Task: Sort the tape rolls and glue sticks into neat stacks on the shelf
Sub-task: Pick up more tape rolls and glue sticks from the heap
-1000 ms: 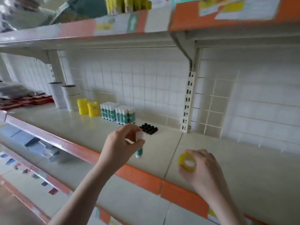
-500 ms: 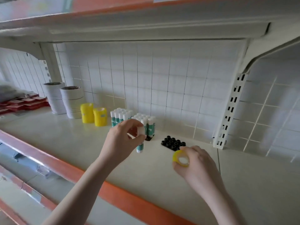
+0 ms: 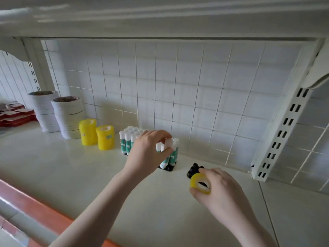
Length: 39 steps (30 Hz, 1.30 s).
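Note:
My left hand [image 3: 148,150] pinches the white cap of a green-and-white glue stick [image 3: 166,157], held upright at the right end of a block of standing glue sticks [image 3: 128,141] on a black holder. My right hand [image 3: 219,189] grips a small yellow tape roll [image 3: 200,183] just above the shelf [image 3: 89,175], in front of an empty black holder [image 3: 194,169]. Two stacks of yellow tape rolls [image 3: 97,133] stand left of the glue sticks. Two taller stacks of white tape rolls [image 3: 58,114] stand further left.
Red flat boxes [image 3: 14,114] lie at the far left of the shelf. A white gridded back panel [image 3: 178,86] closes the rear. A slotted upright [image 3: 281,134] and bracket stand at the right. The upper shelf [image 3: 160,15] hangs low overhead. An orange strip [image 3: 35,207] edges the front.
Both hands moved forward, deeper over the shelf. The left hand carried the glue stick up to the right end of the glue stick block. The right hand carried the yellow roll toward the black holder.

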Motion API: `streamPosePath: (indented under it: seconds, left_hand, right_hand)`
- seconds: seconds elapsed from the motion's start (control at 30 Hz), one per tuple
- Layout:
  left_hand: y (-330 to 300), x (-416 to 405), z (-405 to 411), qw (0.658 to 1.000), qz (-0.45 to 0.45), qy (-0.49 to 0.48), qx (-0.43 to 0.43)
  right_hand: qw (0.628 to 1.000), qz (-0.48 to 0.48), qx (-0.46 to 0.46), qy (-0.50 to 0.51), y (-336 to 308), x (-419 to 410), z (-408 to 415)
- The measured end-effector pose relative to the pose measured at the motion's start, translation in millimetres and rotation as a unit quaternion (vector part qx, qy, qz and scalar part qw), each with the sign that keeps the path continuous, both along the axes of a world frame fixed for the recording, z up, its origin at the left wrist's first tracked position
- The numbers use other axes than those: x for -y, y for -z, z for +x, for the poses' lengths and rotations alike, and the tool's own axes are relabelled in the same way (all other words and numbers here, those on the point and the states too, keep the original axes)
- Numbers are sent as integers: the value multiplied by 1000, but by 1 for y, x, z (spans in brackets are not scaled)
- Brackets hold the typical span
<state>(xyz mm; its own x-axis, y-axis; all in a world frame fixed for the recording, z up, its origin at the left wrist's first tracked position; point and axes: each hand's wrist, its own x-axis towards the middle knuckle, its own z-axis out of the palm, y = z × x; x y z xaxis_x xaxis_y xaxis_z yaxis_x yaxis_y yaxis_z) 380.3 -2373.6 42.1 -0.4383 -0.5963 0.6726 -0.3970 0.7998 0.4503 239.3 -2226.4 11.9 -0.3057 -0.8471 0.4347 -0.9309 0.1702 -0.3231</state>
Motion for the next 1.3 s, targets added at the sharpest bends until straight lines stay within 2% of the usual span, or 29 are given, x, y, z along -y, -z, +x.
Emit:
streamPosePath:
  seconds: [0.5,0.93,1.17,1.3]
  left_hand:
    - [39,29,-24,996,-75,-10,39]
    - [53,40,-29,989,-141,-16,40]
    - [59,39,-27,987,-158,-18,37]
    - [56,35,-27,987,-148,-21,63]
  right_hand:
    - [1000,0,17,22,15,11,5]
    - [999,-1,21,29,16,6,4]
    - [999,10,22,28,17,4,4]
    - [999,6,28,20,16,1,5]
